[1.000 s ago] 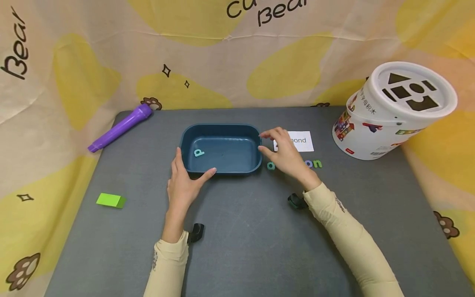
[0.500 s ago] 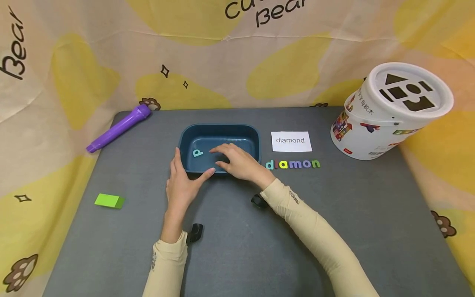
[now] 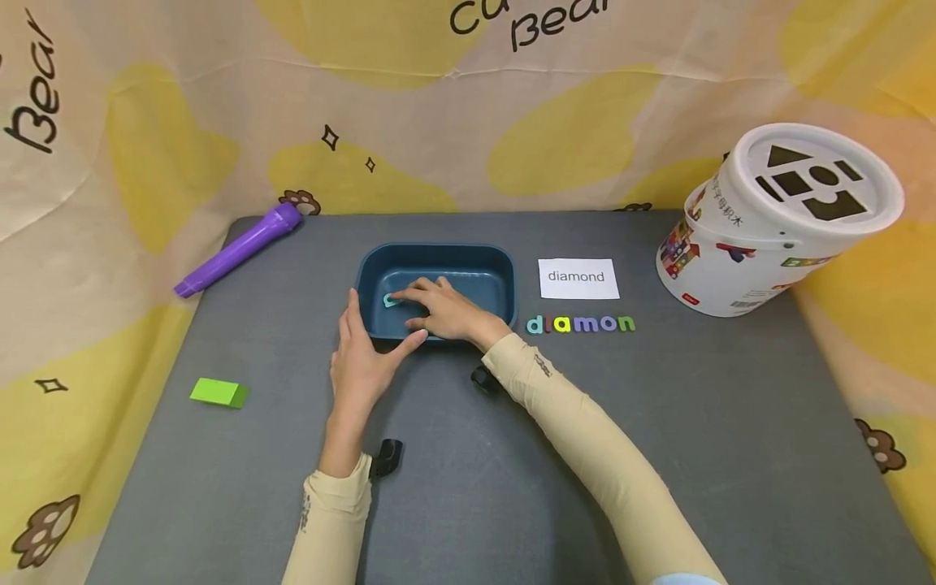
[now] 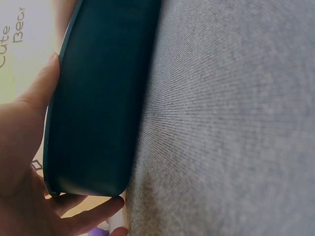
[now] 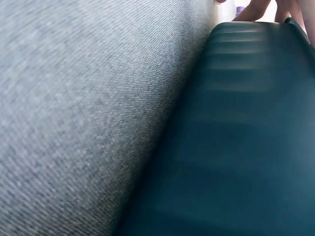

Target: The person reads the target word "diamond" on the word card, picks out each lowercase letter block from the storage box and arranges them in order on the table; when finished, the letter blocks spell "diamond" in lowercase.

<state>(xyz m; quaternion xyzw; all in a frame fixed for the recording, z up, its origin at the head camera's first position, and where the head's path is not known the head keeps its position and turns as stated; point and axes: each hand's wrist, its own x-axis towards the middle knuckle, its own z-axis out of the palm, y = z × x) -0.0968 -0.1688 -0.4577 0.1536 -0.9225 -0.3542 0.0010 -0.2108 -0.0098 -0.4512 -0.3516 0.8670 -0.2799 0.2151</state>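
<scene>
My left hand (image 3: 361,366) grips the near left corner of a dark blue plastic tray (image 3: 486,284), thumb along the front rim and fingers round the left end. The left wrist view shows the thumb on the rim of the tray (image 4: 98,98) and the fingers under its end. Inside the tray, my right hand (image 3: 449,313) reaches to a light teal letter d (image 3: 389,301); its index fingertip overlaps the letter, and the thumb stays apart, lower down. In the right wrist view the front wall of the tray (image 5: 236,123) fills the right side.
Right of the tray lies a white card (image 3: 579,279) printed "diamond", above a row of coloured letters (image 3: 586,324) reading "diamon". A white bucket (image 3: 768,219) stands at the back right. A purple tube (image 3: 237,252) and a green block (image 3: 219,393) lie at the left.
My right hand has moved left from the tray's right end, over the tray, and down to the teal letter. The card and letter row are uncovered. My left hand keeps its hold.
</scene>
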